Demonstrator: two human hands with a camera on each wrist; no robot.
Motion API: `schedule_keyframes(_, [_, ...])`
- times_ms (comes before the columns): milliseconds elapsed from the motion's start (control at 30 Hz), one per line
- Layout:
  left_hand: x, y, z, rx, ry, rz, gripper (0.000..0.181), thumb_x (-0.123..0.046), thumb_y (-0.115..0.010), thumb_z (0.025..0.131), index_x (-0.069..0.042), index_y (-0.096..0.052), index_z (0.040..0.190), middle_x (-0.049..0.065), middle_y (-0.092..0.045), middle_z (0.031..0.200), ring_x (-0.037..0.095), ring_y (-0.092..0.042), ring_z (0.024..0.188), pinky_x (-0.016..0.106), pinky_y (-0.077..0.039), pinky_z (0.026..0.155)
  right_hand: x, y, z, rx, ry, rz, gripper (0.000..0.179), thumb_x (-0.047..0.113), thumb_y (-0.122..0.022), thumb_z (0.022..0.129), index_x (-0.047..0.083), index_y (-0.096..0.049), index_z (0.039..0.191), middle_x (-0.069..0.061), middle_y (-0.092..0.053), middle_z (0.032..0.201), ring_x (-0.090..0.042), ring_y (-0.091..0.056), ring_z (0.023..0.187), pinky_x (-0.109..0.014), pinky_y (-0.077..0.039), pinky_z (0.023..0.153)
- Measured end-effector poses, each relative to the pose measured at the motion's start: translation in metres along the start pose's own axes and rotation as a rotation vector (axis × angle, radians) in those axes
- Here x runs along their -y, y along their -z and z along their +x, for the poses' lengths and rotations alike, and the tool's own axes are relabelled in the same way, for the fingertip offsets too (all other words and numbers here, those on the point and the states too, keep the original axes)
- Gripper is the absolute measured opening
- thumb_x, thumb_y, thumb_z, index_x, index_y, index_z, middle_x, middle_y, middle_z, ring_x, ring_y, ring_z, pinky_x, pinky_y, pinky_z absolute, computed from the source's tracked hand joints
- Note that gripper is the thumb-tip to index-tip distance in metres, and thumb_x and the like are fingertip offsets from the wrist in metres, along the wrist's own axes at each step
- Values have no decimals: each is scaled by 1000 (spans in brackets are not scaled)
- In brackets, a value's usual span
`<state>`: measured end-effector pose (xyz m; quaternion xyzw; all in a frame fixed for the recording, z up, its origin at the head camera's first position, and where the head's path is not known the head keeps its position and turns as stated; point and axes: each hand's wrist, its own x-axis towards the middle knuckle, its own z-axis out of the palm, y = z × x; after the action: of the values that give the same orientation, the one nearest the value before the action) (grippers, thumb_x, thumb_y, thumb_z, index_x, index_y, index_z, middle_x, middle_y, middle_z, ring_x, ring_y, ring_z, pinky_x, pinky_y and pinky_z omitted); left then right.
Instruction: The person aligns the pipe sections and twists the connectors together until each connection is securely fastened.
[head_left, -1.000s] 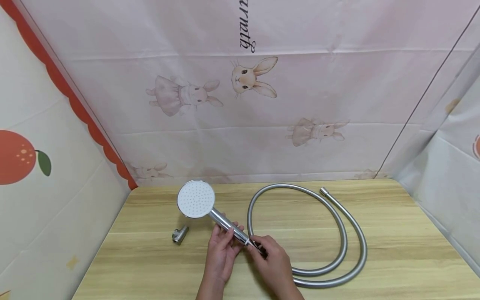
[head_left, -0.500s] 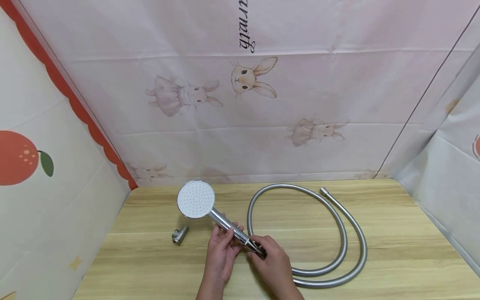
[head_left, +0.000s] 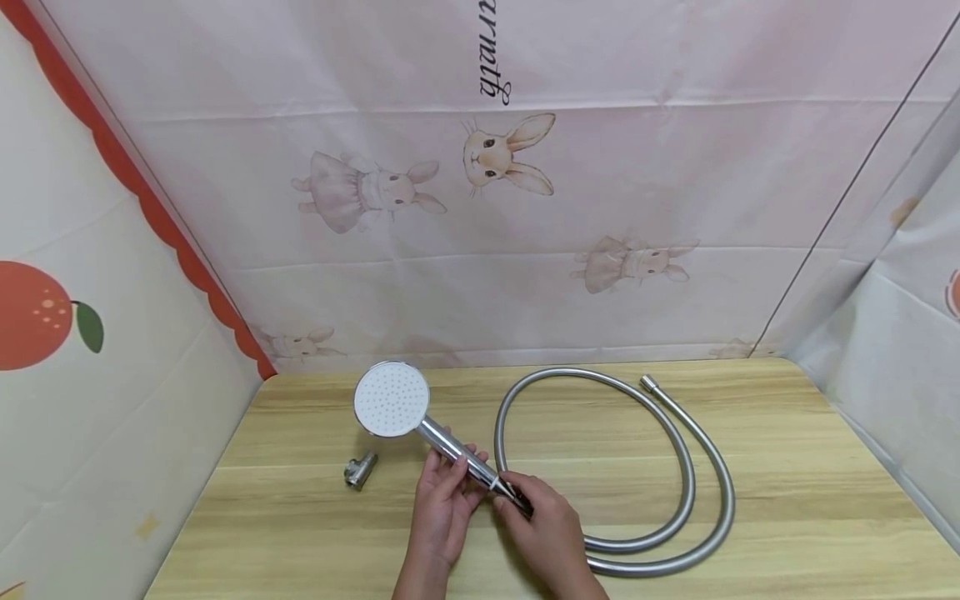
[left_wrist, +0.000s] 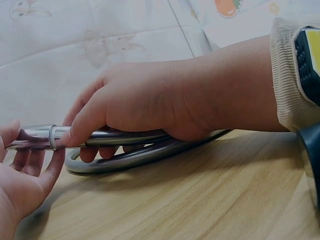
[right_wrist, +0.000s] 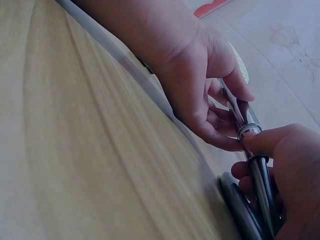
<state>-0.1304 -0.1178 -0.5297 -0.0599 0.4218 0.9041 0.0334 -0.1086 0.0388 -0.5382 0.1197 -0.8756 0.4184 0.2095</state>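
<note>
My left hand point(head_left: 442, 517) holds the chrome handle of a hand shower head point(head_left: 392, 400), its round white nozzle face turned up. At the handle's lower end, my right hand point(head_left: 546, 525) pinches the connector of a silver shower hose point(head_left: 727, 492) between thumb and fingers. In the right wrist view the handle and connector meet in line, with a ring point(right_wrist: 248, 130) at the joint. The left wrist view shows the right thumb on the connector, close to the left fingers. Threads at the joint cannot be seen. The right hand hides part of the hose.
A small chrome tee-shaped fitting point(head_left: 360, 471) lies left of the left hand on the wood-grain table point(head_left: 285, 533). The hose loops over the table's right half, its free end point(head_left: 647, 382) near the back edge. A rabbit-print curtain point(head_left: 480, 292) hangs behind the table.
The right thumb and fingers have shifted slightly around the connector, showing more of it than a second ago. The left hand and shower head stay nearly still.
</note>
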Motion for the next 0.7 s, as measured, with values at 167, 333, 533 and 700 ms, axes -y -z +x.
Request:
schedule_keyframes(167, [0, 0, 0, -3, 1, 6, 71, -13, -57, 98, -23, -19, 157, 0, -58, 121, 16, -63, 112, 34, -55, 93, -2, -2, 0, -13, 19, -9, 26, 26, -77, 85, 22, -73, 111, 8, -73, 103, -10, -70, 93, -32, -59, 79])
schedule_keyframes(333, [0, 1, 1, 0, 2, 14, 72, -14, -59, 98, -23, -19, 157, 1, -57, 121, 16, -63, 112, 34, -55, 94, -2, -2, 0, -2, 13, -26, 22, 30, -71, 90, 23, -73, 110, 8, -73, 102, -9, -69, 92, -32, -59, 78])
schedule_keyframes(533, [0, 1, 1, 2, 3, 20, 72, -15, -59, 98, -22, -18, 157, 1, -57, 122, 16, -63, 113, 34, -55, 94, 0, 0, 1, 35, -15, -38, 20, 33, -65, 95, 23, -73, 111, 10, -73, 98, -6, -67, 88, -30, -58, 72])
schedule_keyframes(700, [0, 1, 1, 1, 3, 15, 71, -15, -58, 98, -23, -19, 157, 2, -57, 122, 17, -63, 114, 34, -55, 94, 0, 1, 2, 56, -32, -33, 21, 34, -61, 97, 23, -72, 111, 10, -72, 97, -5, -66, 86, -28, -56, 70])
